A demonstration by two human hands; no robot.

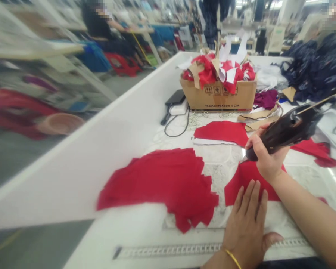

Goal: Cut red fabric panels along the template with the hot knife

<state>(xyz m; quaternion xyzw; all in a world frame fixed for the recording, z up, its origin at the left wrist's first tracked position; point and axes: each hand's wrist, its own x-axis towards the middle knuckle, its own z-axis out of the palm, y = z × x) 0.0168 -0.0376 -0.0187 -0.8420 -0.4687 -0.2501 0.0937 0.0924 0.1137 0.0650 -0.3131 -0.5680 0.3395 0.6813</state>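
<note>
One red fabric piece (248, 185) lies on a white bench (148, 228); the right grip (264, 158) is closed around a dark corded handheld cutter (287, 132), its metal tip at the piece's edge; the left grip (245, 228) rests open, fingers flat on it.

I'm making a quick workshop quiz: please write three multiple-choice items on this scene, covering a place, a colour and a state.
1. Where does the left hand rest?
A) inside the cardboard box
B) on the red fabric
C) on the black cable

2. What colour is the thin band on the left wrist?
A) blue
B) green
C) yellow

3. What does the right hand hold?
A) a dark handheld tool
B) nothing
C) a cardboard scrap

1: B, the palm lies flat on it.
2: C, the band shows yellow.
3: A, the fingers wrap its handle.
</note>
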